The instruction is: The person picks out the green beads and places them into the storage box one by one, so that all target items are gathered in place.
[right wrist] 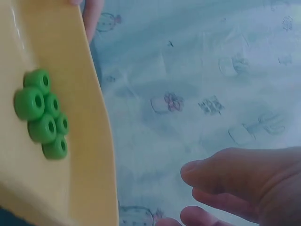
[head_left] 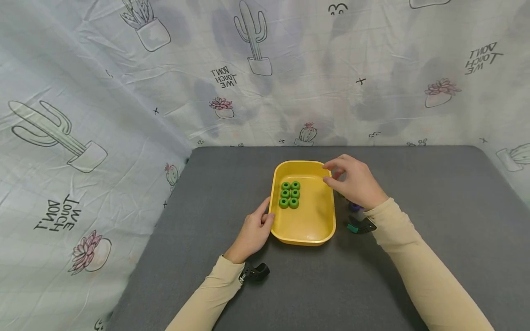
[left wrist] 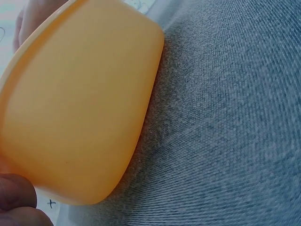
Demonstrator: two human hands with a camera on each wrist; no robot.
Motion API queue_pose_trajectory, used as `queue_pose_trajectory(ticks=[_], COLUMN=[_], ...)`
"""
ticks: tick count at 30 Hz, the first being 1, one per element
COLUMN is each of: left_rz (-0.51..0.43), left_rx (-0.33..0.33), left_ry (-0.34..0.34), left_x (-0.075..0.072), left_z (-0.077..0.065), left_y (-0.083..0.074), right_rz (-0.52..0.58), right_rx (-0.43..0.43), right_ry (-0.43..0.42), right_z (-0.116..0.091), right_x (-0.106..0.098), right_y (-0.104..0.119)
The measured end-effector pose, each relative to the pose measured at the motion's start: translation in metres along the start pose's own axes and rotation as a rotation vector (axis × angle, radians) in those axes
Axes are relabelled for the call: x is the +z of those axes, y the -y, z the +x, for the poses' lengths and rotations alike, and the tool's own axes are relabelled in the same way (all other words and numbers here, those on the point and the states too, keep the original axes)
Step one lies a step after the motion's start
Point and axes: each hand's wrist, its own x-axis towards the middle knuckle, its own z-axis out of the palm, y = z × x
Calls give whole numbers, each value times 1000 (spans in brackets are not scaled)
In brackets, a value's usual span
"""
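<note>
A yellow plastic tray [head_left: 312, 223] stands on the grey table. Inside, toward its left, several green beads [head_left: 285, 193] with round holes sit in two columns of equal length. My left hand [head_left: 253, 232] grips the tray's left wall, and its fingertips [left wrist: 16, 192] also show against the wall in the left wrist view. Over the tray's far right rim hovers my right hand [head_left: 352, 181], fingers loosely bent. Its thumb [right wrist: 211, 174] stands apart from the fingers, with nothing between them, beside the tray wall in the right wrist view.
A purple object [head_left: 355, 207] lies right of the tray, mostly hidden beneath my right hand and wrist. Black wrist devices [head_left: 254, 273] are strapped to both wrists. A printed cloth [head_left: 290, 92] hangs behind the grey table [head_left: 439, 220] and along its left side.
</note>
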Motion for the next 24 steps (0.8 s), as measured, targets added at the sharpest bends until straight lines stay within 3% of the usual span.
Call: queue_pose_trajectory(ticks=[12, 24], left_rz=[3, 15], left_rx=[-15, -36], left_ry=[-1, -3], left_x=[1, 3], left_z=[1, 0], left_y=[0, -1], right_rz=[-18, -45], right_rx=[69, 127], right_ry=[-36, 73], right_z=[-18, -20], right_x=[-17, -5], right_y=[-28, -52])
